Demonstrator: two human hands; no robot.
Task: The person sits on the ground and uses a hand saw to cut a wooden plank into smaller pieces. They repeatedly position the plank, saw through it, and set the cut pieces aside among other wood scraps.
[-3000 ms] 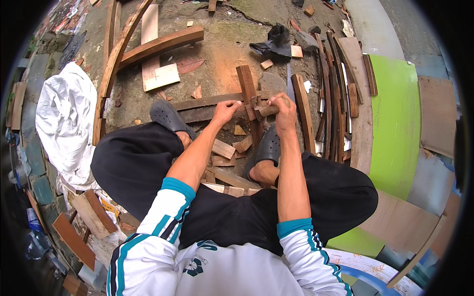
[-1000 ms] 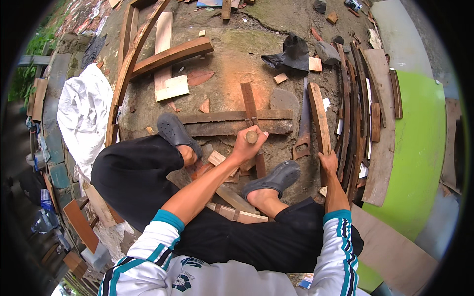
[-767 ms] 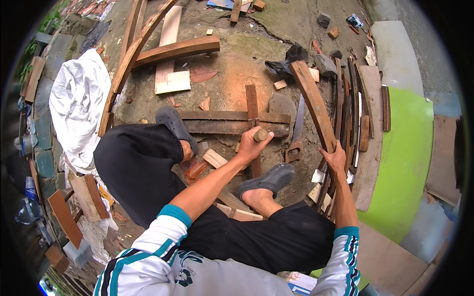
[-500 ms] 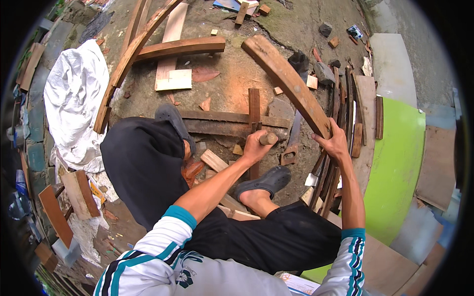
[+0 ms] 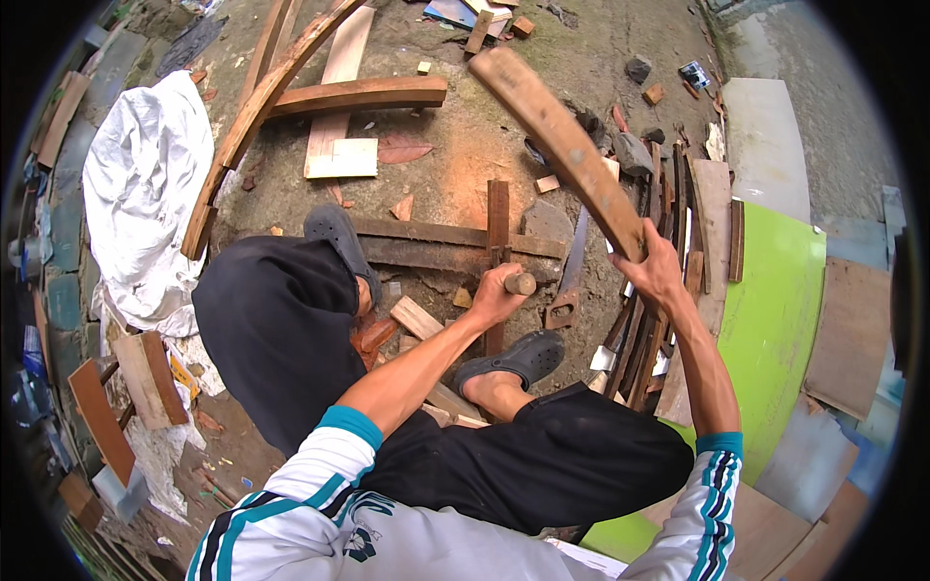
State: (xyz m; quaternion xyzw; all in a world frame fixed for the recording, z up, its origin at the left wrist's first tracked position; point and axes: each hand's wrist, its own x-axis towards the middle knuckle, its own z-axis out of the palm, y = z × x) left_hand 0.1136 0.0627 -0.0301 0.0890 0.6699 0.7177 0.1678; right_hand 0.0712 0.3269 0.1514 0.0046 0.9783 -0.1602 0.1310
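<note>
My left hand [image 5: 496, 295] is closed round a tool with a round wooden handle [image 5: 520, 284]; its working end is hidden under my fingers. Below that fist a narrow dark wood strip [image 5: 498, 218] lies crosswise over two old beams [image 5: 426, 254] on the ground. My right hand [image 5: 655, 266] grips the near end of a thick wooden bar [image 5: 557, 136], held raised and slanting away to the far left, apart from the handle. A handsaw [image 5: 567, 290] rests on the ground between my hands, beside the beams' right end.
Long curved timbers [image 5: 262, 97] and a pale plank [image 5: 341, 155] lie at the far left, near a white cloth [image 5: 145, 194]. On my right are stacked wood strips [image 5: 644, 353] and a green panel [image 5: 765, 329]. My shod feet [image 5: 518, 360] flank the beams.
My right hand and the wooden bar have risen slightly, the bar's far end shifting up and a little left. My left hand keeps its hold on the round handle.
</note>
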